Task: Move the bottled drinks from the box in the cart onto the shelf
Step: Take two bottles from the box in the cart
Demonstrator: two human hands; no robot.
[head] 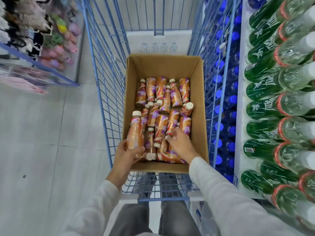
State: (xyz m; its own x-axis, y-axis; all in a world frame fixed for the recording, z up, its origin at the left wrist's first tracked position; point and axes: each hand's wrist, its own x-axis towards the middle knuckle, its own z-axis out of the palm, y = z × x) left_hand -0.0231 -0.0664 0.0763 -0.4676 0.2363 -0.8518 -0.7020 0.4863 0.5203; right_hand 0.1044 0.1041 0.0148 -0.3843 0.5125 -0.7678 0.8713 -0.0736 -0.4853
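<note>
My left hand (127, 151) is gripping one upright coffee bottle (135, 132); my right hand (179, 142) is closing on another bottle (171, 124) lying lengthwise near the box's (163, 65) front edge.

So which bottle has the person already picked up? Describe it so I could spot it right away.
Find the blue wire cart in the aisle and the open cardboard box inside it. At the box's near left corner, the left hand holds one brown coffee bottle. Unlike the others lying jumbled in the box, it is lifted upright, cream cap on top.
</note>
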